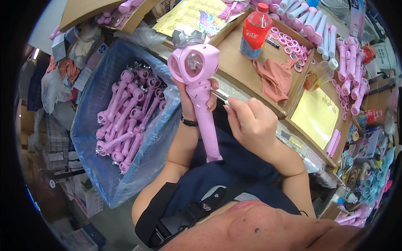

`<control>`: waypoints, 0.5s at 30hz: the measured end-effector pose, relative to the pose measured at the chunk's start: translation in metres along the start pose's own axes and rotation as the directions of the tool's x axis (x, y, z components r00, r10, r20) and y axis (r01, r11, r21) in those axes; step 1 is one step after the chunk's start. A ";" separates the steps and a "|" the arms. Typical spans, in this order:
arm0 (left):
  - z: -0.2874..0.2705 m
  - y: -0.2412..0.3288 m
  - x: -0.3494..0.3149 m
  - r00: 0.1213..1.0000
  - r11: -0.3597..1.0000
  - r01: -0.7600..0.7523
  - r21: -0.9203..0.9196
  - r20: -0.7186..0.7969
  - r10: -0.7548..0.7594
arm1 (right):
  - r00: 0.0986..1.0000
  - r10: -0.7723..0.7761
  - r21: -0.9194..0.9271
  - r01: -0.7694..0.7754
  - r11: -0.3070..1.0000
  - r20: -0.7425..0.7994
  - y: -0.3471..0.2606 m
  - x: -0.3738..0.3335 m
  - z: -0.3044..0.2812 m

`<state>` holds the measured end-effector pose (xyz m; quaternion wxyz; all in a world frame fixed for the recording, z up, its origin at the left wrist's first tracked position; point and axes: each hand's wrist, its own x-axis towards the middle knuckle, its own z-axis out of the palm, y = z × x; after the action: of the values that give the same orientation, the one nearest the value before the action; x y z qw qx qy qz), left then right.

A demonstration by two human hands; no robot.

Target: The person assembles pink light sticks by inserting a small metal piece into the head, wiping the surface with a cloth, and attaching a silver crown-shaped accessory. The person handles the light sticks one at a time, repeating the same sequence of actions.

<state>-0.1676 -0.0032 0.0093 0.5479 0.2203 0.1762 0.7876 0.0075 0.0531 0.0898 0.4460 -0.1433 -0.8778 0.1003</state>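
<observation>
A pink toy wand (204, 121) stands nearly upright in front of me, with a round open-framed head and a grey crown-shaped top (188, 38). My left hand (187, 102) is wrapped round it just below the head, fingertips showing on its right side. My right hand (254, 123) is closed on a thin pointed metal tool (221, 98) with a pale end. The tool's tip is close to the wand's neck by my left fingertips; I cannot tell whether it touches. The tool's exact kind is too small to make out.
To the left, a blue-lined bin (161, 155) holds several similar pink wands. On the bench, a cardboard tray (228, 54) carries a red-labelled bottle (255, 35), pink rings (289, 44) and an orange cloth (274, 79). Pale blue and pink tubes (324, 35) lie farther right, above a yellow sheet (316, 115).
</observation>
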 end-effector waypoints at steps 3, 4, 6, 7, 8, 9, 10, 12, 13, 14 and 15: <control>0.004 -0.003 -0.005 0.998 0.999 0.042 -0.029 -0.039 -0.043 | 1.000 0.009 0.018 -0.010 1.000 0.021 -0.007 0.004 0.001; 0.006 -0.004 -0.006 0.997 1.000 0.025 -0.001 -0.072 -0.025 | 0.999 0.003 -0.012 -0.002 1.000 0.033 -0.008 0.006 0.001; 0.011 -0.004 -0.007 0.992 0.996 -0.007 0.090 -0.126 0.018 | 0.998 0.002 -0.063 0.002 0.998 0.056 -0.008 0.009 -0.002; 0.013 -0.004 -0.008 0.992 0.985 -0.028 0.168 -0.118 0.048 | 0.997 0.002 -0.070 0.004 0.998 0.081 -0.008 0.011 -0.004; 0.015 -0.003 -0.008 0.991 0.968 -0.055 0.245 -0.105 0.083 | 0.994 0.003 -0.077 0.005 0.997 0.105 -0.006 0.012 -0.006; 0.016 -0.003 -0.008 0.989 0.944 -0.083 0.319 -0.089 0.117 | 0.992 -0.003 -0.076 0.013 0.997 0.122 -0.004 0.013 -0.008; 0.017 -0.001 -0.009 0.993 0.915 -0.100 0.392 -0.017 0.116 | 0.991 -0.001 -0.079 0.012 0.997 0.136 -0.001 0.013 -0.009; 0.020 -0.001 -0.010 0.993 0.880 -0.108 0.462 0.013 0.115 | 0.989 -0.011 -0.069 0.022 0.997 0.151 0.003 0.013 -0.010; 0.021 -0.001 -0.011 0.992 0.858 -0.121 0.499 0.038 0.118 | 0.988 -0.009 -0.085 0.023 0.996 0.156 0.005 0.011 -0.009; 0.022 -0.001 -0.013 0.995 0.883 -0.103 0.458 0.043 0.094 | 0.987 -0.008 -0.101 0.024 0.995 0.160 0.006 0.010 -0.008; 0.024 -0.002 -0.014 0.993 0.850 -0.102 0.517 0.004 0.116 | 0.987 -0.019 -0.104 0.036 0.994 0.158 0.006 0.008 -0.006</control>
<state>-0.1489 -0.0142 0.0258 0.4207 0.3579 0.3756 0.7442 0.0092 0.0623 0.0977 0.3687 -0.1467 -0.9161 0.0579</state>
